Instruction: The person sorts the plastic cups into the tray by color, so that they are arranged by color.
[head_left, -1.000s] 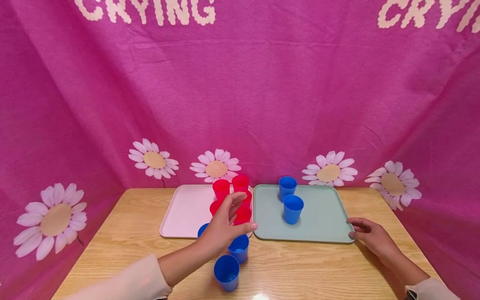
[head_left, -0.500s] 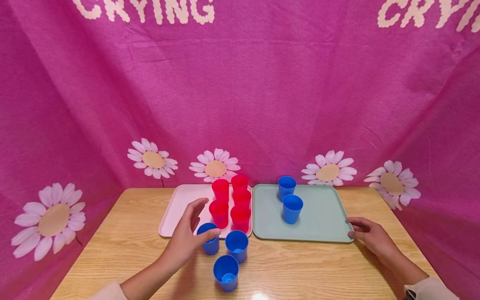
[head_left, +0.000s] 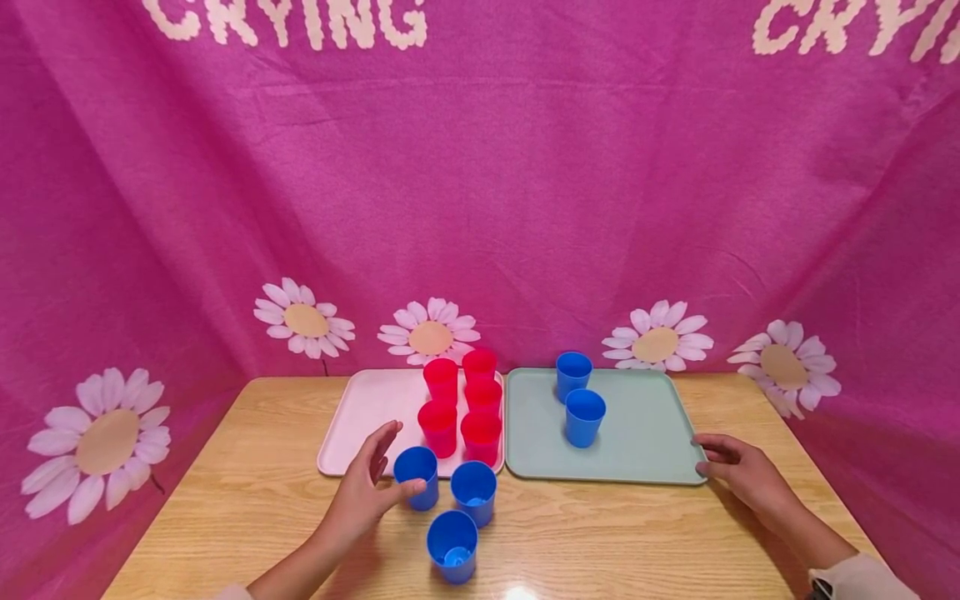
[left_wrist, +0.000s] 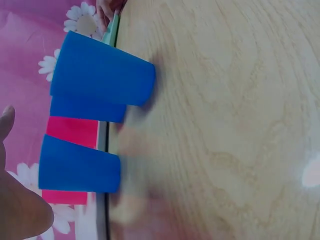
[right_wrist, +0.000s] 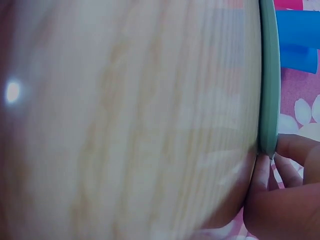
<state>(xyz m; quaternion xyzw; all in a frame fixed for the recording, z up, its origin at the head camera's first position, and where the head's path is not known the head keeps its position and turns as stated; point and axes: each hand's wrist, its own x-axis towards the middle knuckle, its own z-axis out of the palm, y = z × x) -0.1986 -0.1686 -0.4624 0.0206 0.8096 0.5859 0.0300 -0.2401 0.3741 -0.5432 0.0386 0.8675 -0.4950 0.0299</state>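
My left hand [head_left: 362, 492] hovers with thumb and fingers spread beside a blue cup [head_left: 415, 462]; the thumb overlaps the cup's near side in the head view. In the left wrist view a gap shows between the hand and the cups. Two more blue cups stand upright on the table, one to the right [head_left: 476, 497] and one nearer [head_left: 453, 550]. My right hand [head_left: 750, 479] holds the front right corner of the green tray [head_left: 645, 450], its thumb on the rim [right_wrist: 270, 100] in the right wrist view.
Several red cups [head_left: 437, 429] stand on the right half of the pink tray [head_left: 360, 425]. On the green tray are two blue cups, a back one [head_left: 573, 379] and a front one [head_left: 584, 421]. A magenta flowered cloth [head_left: 480, 208] hangs behind the wooden table [head_left: 600, 542].
My left hand has drawn back leftward and down from over the red and blue cups to the left side of the leftmost blue cup. The right hand stays at the green tray's corner.
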